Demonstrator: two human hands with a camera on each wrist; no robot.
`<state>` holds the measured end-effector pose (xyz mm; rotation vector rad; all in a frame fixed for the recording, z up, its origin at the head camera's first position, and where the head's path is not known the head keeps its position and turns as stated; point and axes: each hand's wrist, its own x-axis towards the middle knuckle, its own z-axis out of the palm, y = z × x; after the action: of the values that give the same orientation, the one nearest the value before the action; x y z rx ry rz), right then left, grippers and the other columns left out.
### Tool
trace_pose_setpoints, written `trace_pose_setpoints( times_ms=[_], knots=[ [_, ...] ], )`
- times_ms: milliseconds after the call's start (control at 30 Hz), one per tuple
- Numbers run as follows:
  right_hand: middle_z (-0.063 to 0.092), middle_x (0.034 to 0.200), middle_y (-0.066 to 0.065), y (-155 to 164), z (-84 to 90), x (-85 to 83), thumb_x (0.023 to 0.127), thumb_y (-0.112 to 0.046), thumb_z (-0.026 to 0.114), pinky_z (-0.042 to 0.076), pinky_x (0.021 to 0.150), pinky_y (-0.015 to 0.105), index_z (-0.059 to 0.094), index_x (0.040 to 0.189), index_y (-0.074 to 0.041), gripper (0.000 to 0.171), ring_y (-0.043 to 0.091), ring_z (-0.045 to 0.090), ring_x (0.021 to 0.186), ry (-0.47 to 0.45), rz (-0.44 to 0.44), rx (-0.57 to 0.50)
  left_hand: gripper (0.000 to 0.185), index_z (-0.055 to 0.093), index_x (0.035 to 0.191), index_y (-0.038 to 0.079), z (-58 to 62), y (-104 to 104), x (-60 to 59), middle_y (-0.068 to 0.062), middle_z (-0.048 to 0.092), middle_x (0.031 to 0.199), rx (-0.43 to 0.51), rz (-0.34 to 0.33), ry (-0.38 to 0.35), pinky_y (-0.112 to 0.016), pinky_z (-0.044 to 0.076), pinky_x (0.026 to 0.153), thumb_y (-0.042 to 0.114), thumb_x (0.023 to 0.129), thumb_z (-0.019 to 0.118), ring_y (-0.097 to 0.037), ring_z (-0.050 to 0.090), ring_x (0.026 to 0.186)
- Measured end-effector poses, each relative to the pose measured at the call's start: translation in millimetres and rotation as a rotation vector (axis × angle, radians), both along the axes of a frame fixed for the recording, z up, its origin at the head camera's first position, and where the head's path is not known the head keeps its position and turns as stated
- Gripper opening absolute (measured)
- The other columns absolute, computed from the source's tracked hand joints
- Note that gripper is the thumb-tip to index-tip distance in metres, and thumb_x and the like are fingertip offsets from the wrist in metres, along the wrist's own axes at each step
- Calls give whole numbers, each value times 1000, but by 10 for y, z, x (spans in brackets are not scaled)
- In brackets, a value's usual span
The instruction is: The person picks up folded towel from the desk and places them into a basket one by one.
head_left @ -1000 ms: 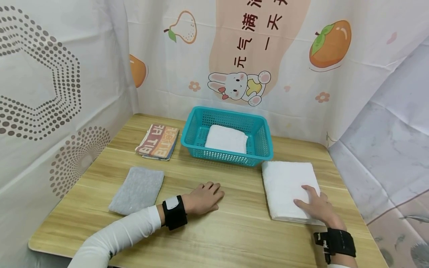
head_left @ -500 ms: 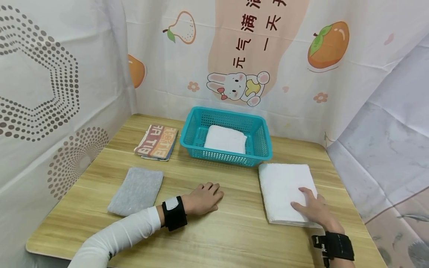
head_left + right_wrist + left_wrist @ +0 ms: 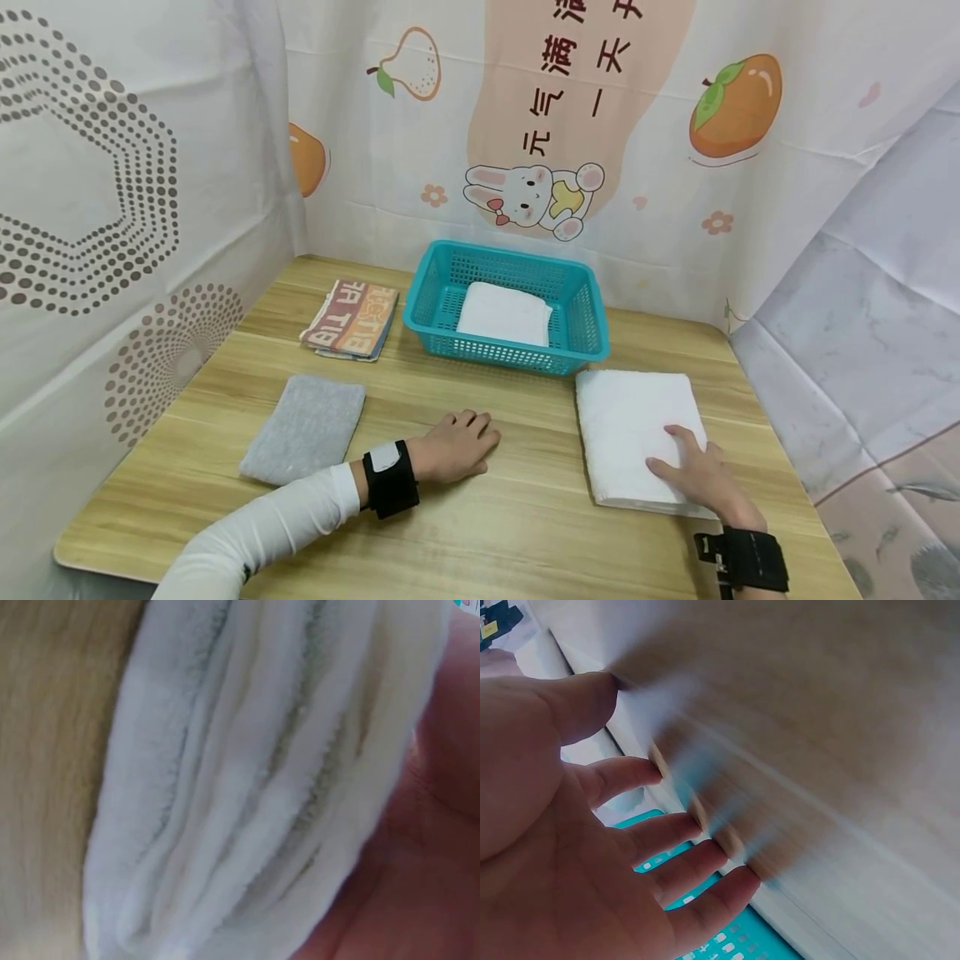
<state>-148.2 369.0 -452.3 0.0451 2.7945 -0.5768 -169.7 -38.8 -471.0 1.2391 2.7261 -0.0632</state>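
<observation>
My right hand [image 3: 693, 473] lies flat on the near right corner of a thick folded white towel [image 3: 630, 417] on the wooden table [image 3: 525, 517]. The right wrist view shows the towel's stacked folds [image 3: 247, 787] edge-on, with my palm [image 3: 420, 870] against them. My left hand [image 3: 457, 442] rests palm down on the bare table in the middle, fingers straight and slightly spread [image 3: 592, 847], holding nothing. Behind both hands stands a teal plastic basket [image 3: 502, 354] with a smaller folded white towel [image 3: 504, 312] inside.
A folded grey towel [image 3: 303, 429] lies left of my left hand. A striped folded towel [image 3: 351, 319] sits left of the basket. Printed curtains close the table in on the left, back and right. The basket's mesh [image 3: 742, 937] shows beyond my left fingers.
My right hand has slid the thick white towel a little to the left, toward the table's middle. The left hand has stayed in place.
</observation>
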Motion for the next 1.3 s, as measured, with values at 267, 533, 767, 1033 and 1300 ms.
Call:
trace_pose_setpoints(
  times_ms=[267, 533, 767, 1033, 1300],
  knots=[
    [31, 128, 50, -62, -5, 39, 93, -56, 61, 48, 76, 63, 23, 149, 1, 88, 56, 43, 108, -1, -16, 31, 44, 45, 143, 18, 3, 0, 6, -13, 40, 151, 5, 1, -1, -46, 44, 102, 40, 105, 48, -30, 39, 138],
    [31, 123, 49, -133, 4, 61, 92, -52, 63, 49, 73, 55, 24, 148, 0, 86, 50, 46, 99, 7, -26, 37, 44, 45, 144, 17, 25, 14, -3, -14, 39, 151, 16, 22, -45, -47, 42, 103, 37, 105, 48, -32, 38, 139],
    [30, 121, 48, -168, -21, 95, 91, -52, 64, 47, 72, 55, 25, 147, -1, 86, 51, 43, 99, 0, -23, 32, 44, 45, 144, 19, 12, 11, 0, -13, 39, 151, 14, 19, -26, -46, 43, 103, 38, 105, 49, -30, 38, 139],
    [25, 128, 53, -229, 3, 136, 91, -52, 65, 46, 79, 67, 25, 148, -2, 86, 63, 39, 111, -6, -14, 21, 45, 44, 145, 19, 6, 10, 8, -13, 37, 153, 10, 24, -32, -47, 42, 104, 39, 105, 48, -30, 37, 140],
    [28, 130, 54, -272, 19, 162, 90, -51, 66, 45, 81, 70, 26, 147, 0, 86, 66, 35, 117, 12, 12, 24, 44, 44, 144, 19, -8, 8, 10, -12, 38, 152, 8, 27, -34, -47, 42, 104, 39, 105, 48, -30, 38, 139]
  ],
)
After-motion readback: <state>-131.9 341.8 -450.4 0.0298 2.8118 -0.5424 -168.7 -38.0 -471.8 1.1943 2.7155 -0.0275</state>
